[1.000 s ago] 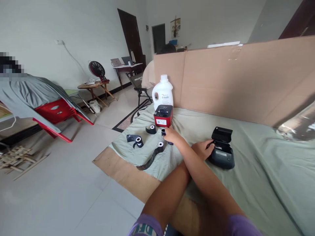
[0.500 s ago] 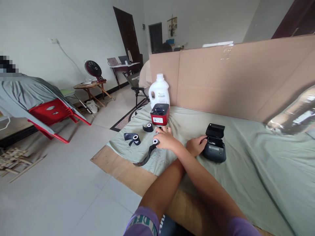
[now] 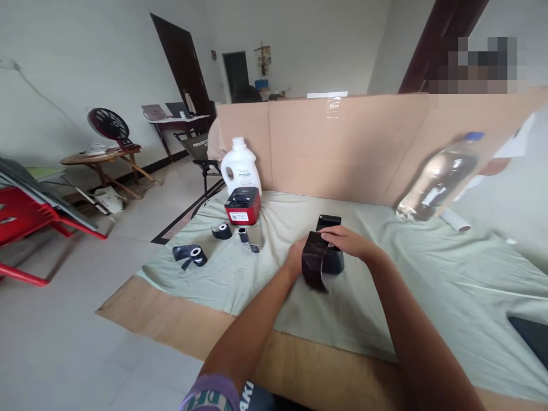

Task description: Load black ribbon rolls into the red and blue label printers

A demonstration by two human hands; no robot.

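Note:
A small black label printer [image 3: 334,262] stands on the cloth with its lid raised. My right hand [image 3: 349,241] is closed at its top on a black ribbon roll [image 3: 314,248], whose loose strip hangs down in front of the printer's left part. Most of the roll's core is hidden. My left hand [image 3: 295,256] is low at the printer's left side, its fingers hidden behind the strip. Left of my hands lie three more rolls: a black roll [image 3: 222,231], one with a curled tail [image 3: 197,256], and a thin one [image 3: 244,235] with a shiny strip.
A red and black printer [image 3: 248,211] stands before a white jug [image 3: 240,165]. Cardboard [image 3: 338,151] walls off the back. A large clear bottle [image 3: 440,171] with a blue cap leans at the right, near a paper roll [image 3: 456,221]. A dark flat object [image 3: 531,337] lies at the right edge.
My right hand has carried a black roll with a long tail from the group at left to the printer, so my arms are uncrossed. The view has turned right.

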